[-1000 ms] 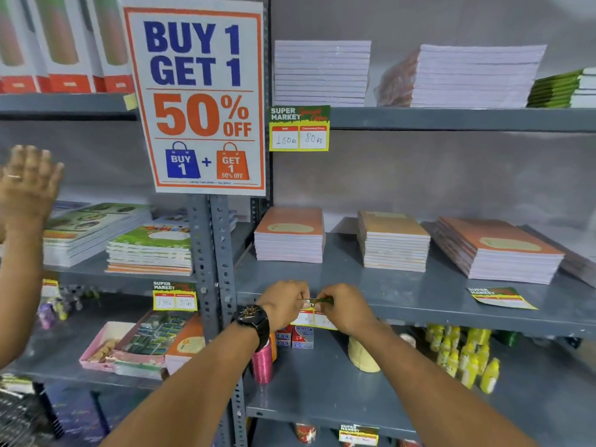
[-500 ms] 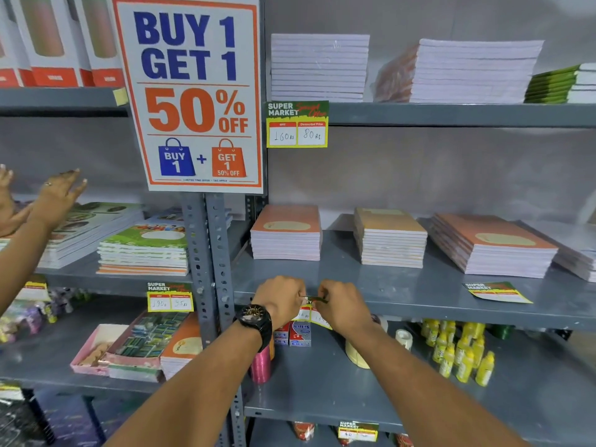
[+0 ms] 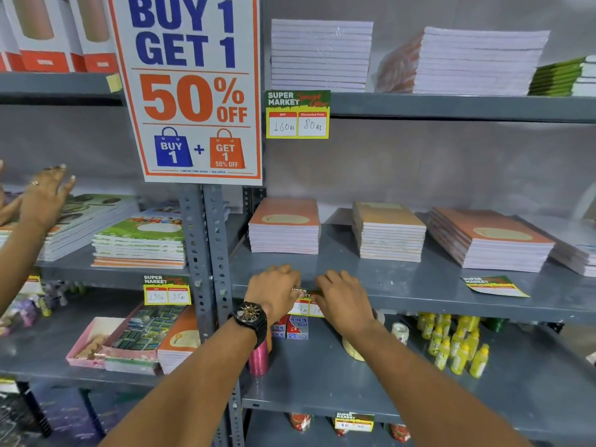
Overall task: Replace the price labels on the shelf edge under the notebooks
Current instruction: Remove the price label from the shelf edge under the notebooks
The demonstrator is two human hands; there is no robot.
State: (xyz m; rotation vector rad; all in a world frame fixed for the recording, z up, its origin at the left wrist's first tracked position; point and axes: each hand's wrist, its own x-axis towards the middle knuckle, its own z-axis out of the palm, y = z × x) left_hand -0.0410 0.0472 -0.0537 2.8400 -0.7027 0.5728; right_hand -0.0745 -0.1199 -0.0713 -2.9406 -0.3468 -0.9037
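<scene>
A green, yellow and red price label (image 3: pixel 304 303) hangs on the front edge of the grey middle shelf (image 3: pixel 435 303), below a stack of orange notebooks (image 3: pixel 284 227). My left hand (image 3: pixel 274 293), with a black watch on the wrist, pinches the label's left side. My right hand (image 3: pixel 343 300) holds its right side. Both hands cover most of the label. A loose label (image 3: pixel 493 285) lies flat on the shelf at the right. Two more notebook stacks (image 3: pixel 388 232) (image 3: pixel 487 241) sit on the same shelf.
Another person's hand (image 3: pixel 45 195) reaches over notebooks (image 3: pixel 138 240) on the left shelf. Fixed labels (image 3: pixel 297 114) (image 3: pixel 166 290) hang on other shelf edges. A big promo sign (image 3: pixel 190 88) covers the upright. Yellow bottles (image 3: pixel 454 345), tape rolls (image 3: pixel 400 332) and a pink spool (image 3: pixel 258 359) stand below.
My two hands stay at the label on the shelf edge, barely shifted. The other person's hand at the left has dropped lower, towards the notebooks.
</scene>
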